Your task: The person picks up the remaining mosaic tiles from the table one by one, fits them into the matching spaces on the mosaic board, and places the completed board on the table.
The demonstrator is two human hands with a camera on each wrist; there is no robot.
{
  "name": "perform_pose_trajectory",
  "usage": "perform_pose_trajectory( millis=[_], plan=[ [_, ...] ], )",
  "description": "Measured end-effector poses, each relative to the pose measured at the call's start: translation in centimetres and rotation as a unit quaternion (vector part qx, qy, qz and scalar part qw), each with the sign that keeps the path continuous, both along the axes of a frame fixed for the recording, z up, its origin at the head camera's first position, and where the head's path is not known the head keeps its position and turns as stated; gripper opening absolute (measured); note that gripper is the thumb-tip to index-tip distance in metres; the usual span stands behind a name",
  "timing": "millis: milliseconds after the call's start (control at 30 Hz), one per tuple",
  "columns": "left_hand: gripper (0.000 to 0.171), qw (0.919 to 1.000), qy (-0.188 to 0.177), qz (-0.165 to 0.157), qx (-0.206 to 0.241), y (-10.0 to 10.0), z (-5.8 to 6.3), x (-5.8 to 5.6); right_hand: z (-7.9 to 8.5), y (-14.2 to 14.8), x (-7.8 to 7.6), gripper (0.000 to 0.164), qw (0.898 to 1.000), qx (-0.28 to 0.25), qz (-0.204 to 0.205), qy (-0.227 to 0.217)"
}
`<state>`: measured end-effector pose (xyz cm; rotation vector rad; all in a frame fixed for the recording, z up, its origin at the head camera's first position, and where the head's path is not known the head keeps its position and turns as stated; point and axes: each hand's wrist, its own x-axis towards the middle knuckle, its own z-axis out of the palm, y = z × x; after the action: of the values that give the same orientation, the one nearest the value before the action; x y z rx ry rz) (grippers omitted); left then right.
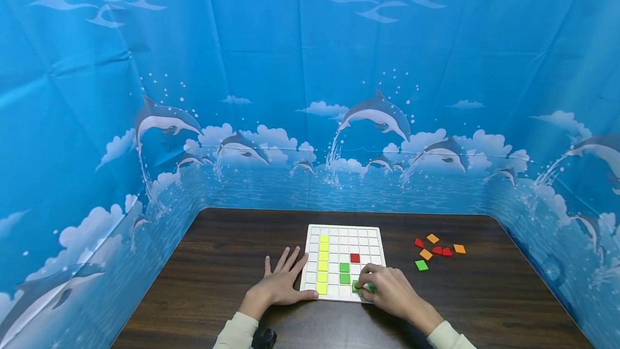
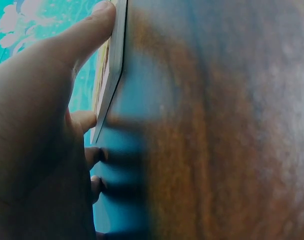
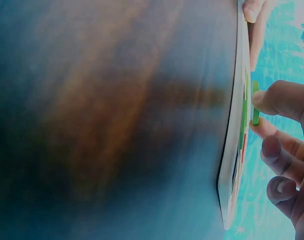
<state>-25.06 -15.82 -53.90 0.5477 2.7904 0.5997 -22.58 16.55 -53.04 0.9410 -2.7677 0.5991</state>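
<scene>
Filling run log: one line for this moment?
left hand: touches grid board at left edge | right hand: pinches green tile above board | loose tiles: right of board

Wood grain, smooth with a soft sheen, on tabletop point(image 1: 194, 284) | smooth, matt, plastic-looking face on board point(image 1: 363, 234) | smooth, plastic-looking finish on tiles point(image 1: 422, 265) | creased, faintly glossy cloth in backdrop point(image 1: 271, 79) | matt, soft-looking cloth in sleeves point(image 1: 237, 332)

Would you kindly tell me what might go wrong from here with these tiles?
The green tile, pinched above the white grid board by the right hand, might slip or land crooked. The left hand touches the board's edge, so a nudge might shift the board under the yellow tiles.
</scene>
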Motion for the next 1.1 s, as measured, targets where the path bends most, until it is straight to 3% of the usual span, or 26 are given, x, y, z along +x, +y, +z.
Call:
perform_pose_trajectory(
  millis=[333, 567, 767, 1000, 1100],
  plan=[
    [0.109, 0.9996, 0.005, 0.004, -0.026, 0.2, 0.3, 0.1, -0.1, -0.2, 0.0, 0.007, 1.000, 0.018, 0.015, 0.003],
    [0.111, 0.9999, 0.003, 0.002, -0.013, -0.1, -0.9, -0.5, 0.4, -0.3, 0.0, 0.008, 0.999, 0.028, 0.029, -0.011],
    [0.113, 1.0000, 0.002, -0.001, -0.006, -0.3, -1.0, -0.5, 1.0, -0.3, -0.1, 0.010, 0.998, 0.037, 0.046, -0.027],
    [0.110, 0.9997, -0.002, 0.003, -0.025, 0.1, 0.1, -0.1, 1.7, -0.4, -0.1, 0.012, 0.996, 0.049, 0.058, -0.052],
    [0.110, 0.9998, 0.000, 0.000, -0.020, 0.0, 0.0, 0.0, 1.7, -0.4, -0.1, 0.012, 0.995, 0.052, 0.054, -0.058]
  ],
)
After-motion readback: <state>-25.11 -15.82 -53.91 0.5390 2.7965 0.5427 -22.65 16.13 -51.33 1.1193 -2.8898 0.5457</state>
